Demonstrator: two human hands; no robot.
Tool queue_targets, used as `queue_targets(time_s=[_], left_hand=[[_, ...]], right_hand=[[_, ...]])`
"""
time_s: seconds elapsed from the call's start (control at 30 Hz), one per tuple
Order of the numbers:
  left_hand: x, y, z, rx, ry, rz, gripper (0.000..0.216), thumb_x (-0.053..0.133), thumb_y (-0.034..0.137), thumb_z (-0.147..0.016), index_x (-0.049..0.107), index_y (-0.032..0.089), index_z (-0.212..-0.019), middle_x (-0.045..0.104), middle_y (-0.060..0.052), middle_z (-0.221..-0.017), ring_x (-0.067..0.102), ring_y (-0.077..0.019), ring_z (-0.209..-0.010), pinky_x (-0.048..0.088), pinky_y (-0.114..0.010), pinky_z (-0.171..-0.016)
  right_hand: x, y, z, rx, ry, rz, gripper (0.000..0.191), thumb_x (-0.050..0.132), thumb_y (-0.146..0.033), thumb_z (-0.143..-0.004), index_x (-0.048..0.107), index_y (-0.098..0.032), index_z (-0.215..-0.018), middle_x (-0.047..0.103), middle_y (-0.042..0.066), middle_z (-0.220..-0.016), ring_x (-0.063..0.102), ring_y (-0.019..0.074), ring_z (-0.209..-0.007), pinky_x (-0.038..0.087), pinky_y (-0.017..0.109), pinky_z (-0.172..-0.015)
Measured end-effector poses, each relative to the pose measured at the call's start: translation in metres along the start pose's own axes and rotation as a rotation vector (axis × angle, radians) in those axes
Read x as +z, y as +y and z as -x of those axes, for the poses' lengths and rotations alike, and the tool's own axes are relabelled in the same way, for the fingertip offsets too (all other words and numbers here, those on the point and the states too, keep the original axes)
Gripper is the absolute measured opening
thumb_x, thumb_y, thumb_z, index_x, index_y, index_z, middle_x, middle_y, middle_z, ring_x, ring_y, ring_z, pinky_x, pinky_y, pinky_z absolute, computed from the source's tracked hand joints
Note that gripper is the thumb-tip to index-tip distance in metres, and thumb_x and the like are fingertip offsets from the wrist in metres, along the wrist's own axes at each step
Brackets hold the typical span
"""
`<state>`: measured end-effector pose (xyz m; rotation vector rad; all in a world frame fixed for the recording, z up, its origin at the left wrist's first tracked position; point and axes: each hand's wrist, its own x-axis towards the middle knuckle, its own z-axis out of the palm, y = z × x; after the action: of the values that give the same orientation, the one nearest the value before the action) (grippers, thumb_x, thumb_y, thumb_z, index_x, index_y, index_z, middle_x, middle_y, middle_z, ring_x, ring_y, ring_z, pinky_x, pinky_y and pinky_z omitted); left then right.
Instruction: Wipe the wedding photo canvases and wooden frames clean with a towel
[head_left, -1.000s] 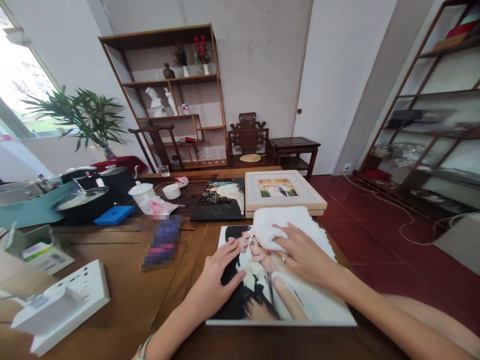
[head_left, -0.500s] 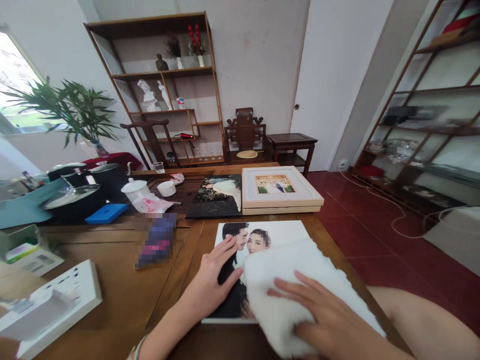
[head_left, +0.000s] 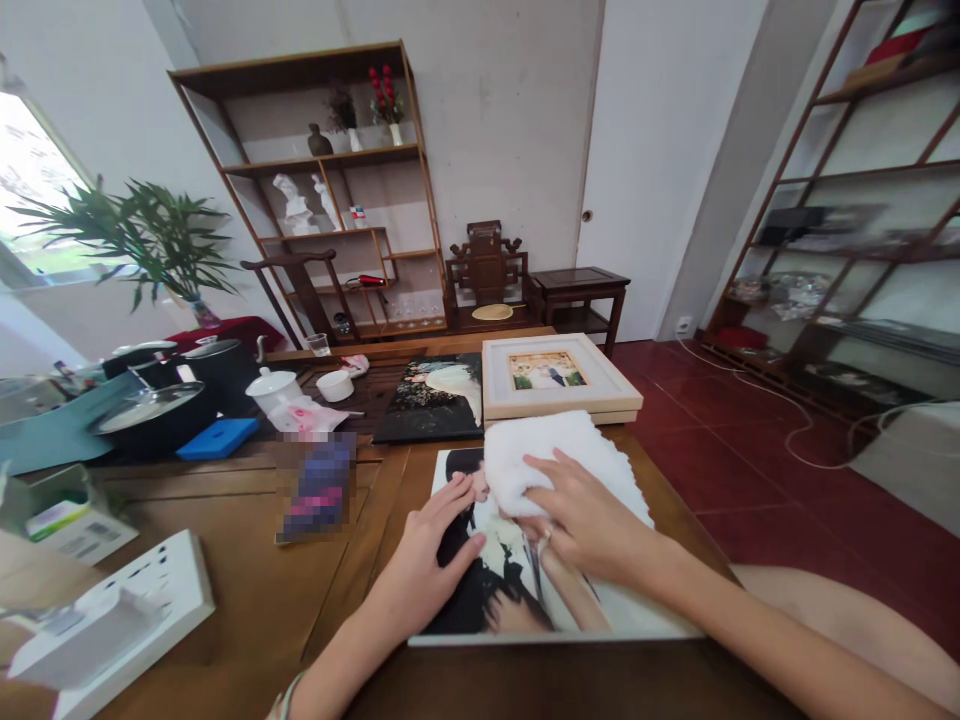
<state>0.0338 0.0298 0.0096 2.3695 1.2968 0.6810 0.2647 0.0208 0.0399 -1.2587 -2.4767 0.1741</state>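
Observation:
A large wedding photo print point(head_left: 517, 595) lies flat on the wooden table point(head_left: 247, 590) in front of me. My left hand point(head_left: 427, 560) rests flat on its left part, fingers stretched out. My right hand point(head_left: 581, 515) presses a white fluffy cloth point(head_left: 547, 455) onto the upper part of the print, fingers spread over the cloth's near edge. The cloth covers the print's top right area.
Behind the print lie a dark photo print point(head_left: 439, 397) and a white framed photo point(head_left: 559, 385). To the left are a white box point(head_left: 112, 625), a blurred card point(head_left: 315, 487), a blue pad point(head_left: 219, 438), black pots point(head_left: 154, 415) and white teaware point(head_left: 274, 388). Red floor lies to the right.
My right hand has pushed the cloth from the print's near right part back up to its top. The left hand has stayed in place on the print.

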Motion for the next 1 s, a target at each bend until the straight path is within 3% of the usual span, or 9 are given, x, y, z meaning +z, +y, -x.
queue_targets(time_s=[0.1, 0.17, 0.27, 0.33, 0.5, 0.63, 0.77, 0.87, 1.0], left_hand=[[0.001, -0.001, -0.001, 0.01, 0.03, 0.024, 0.038, 0.044, 0.029, -0.092, 0.051, 0.023, -0.129, 0.048, -0.008, -0.141, 0.038, -0.023, -0.134, 0.032, -0.047, -0.109], [0.002, -0.001, -0.001, 0.014, 0.043, 0.035, 0.039, 0.04, 0.027, -0.094, 0.049, 0.021, -0.13, 0.049, -0.008, -0.141, 0.038, -0.0216, -0.134, 0.033, -0.046, -0.109], [0.002, -0.002, -0.002, 0.015, 0.048, 0.04, 0.04, 0.036, 0.025, -0.094, 0.048, 0.019, -0.132, 0.048, -0.008, -0.141, 0.038, -0.0204, -0.134, 0.033, -0.044, -0.11], [0.002, -0.002, -0.002, 0.018, 0.048, 0.034, 0.04, 0.036, 0.024, -0.094, 0.048, 0.02, -0.132, 0.048, -0.007, -0.141, 0.038, -0.0205, -0.134, 0.033, -0.044, -0.11], [0.0, -0.001, -0.003, 0.031, 0.03, 0.023, 0.041, 0.038, 0.023, -0.093, 0.05, 0.021, -0.132, 0.048, -0.007, -0.141, 0.038, -0.0214, -0.134, 0.033, -0.044, -0.11], [-0.002, -0.001, -0.003, 0.035, 0.032, 0.026, 0.039, 0.04, 0.023, -0.093, 0.053, 0.023, -0.129, 0.049, -0.006, -0.14, 0.039, -0.0223, -0.133, 0.034, -0.044, -0.109], [0.0, -0.002, -0.002, 0.036, 0.045, 0.043, 0.039, 0.041, 0.024, -0.092, 0.053, 0.021, -0.129, 0.051, -0.007, -0.139, 0.04, -0.0226, -0.132, 0.034, -0.044, -0.109], [0.0, -0.002, -0.002, 0.036, 0.06, 0.06, 0.039, 0.04, 0.025, -0.092, 0.053, 0.019, -0.128, 0.051, -0.008, -0.139, 0.04, -0.022, -0.133, 0.033, -0.043, -0.11], [0.001, -0.002, -0.003, 0.033, 0.066, 0.072, 0.039, 0.039, 0.025, -0.092, 0.053, 0.017, -0.128, 0.051, -0.009, -0.139, 0.04, -0.0219, -0.133, 0.032, -0.044, -0.11]], right_hand=[[0.003, -0.026, 0.03, -0.046, -0.056, -0.018, 0.027, 0.052, -0.016, -0.079, 0.069, -0.019, -0.099, 0.053, 0.014, -0.133, 0.037, 0.0307, -0.131, 0.021, 0.057, -0.109], [0.007, -0.039, 0.05, -0.119, -0.095, 0.001, 0.025, 0.057, -0.019, -0.077, 0.071, -0.02, -0.098, 0.052, 0.013, -0.134, 0.041, 0.0333, -0.128, 0.028, 0.058, -0.106], [0.011, -0.048, 0.069, -0.199, -0.101, 0.039, 0.037, 0.058, -0.019, -0.08, 0.063, -0.018, -0.117, 0.059, 0.012, -0.127, 0.053, 0.0299, -0.118, 0.046, 0.047, -0.098], [0.009, -0.049, 0.072, -0.2, -0.081, 0.018, 0.042, 0.057, -0.018, -0.082, 0.059, -0.019, -0.123, 0.061, 0.01, -0.124, 0.057, 0.0267, -0.114, 0.048, 0.041, -0.097], [-0.004, -0.037, 0.041, -0.106, -0.098, -0.074, 0.025, 0.058, -0.021, -0.079, 0.07, -0.022, -0.101, 0.057, 0.012, -0.13, 0.044, 0.0283, -0.126, 0.028, 0.052, -0.108], [-0.002, -0.013, -0.001, -0.021, -0.02, -0.033, 0.025, 0.051, -0.026, -0.086, 0.068, -0.018, -0.102, 0.057, 0.018, -0.128, 0.045, 0.0274, -0.125, 0.028, 0.05, -0.106], [0.004, 0.006, -0.029, -0.028, 0.024, -0.018, 0.023, 0.051, -0.02, -0.085, 0.068, -0.02, -0.101, 0.06, 0.012, -0.124, 0.048, 0.0265, -0.121, 0.03, 0.049, -0.103], [0.001, 0.003, -0.029, -0.013, 0.015, -0.004, 0.024, 0.049, -0.017, -0.085, 0.068, -0.018, -0.099, 0.064, 0.012, -0.117, 0.047, 0.0268, -0.122, 0.028, 0.049, -0.104], [-0.004, -0.026, -0.003, 0.029, -0.03, 0.047, 0.026, 0.048, -0.016, -0.084, 0.068, -0.014, -0.1, 0.06, 0.019, -0.123, 0.046, 0.0306, -0.123, 0.027, 0.053, -0.105]])
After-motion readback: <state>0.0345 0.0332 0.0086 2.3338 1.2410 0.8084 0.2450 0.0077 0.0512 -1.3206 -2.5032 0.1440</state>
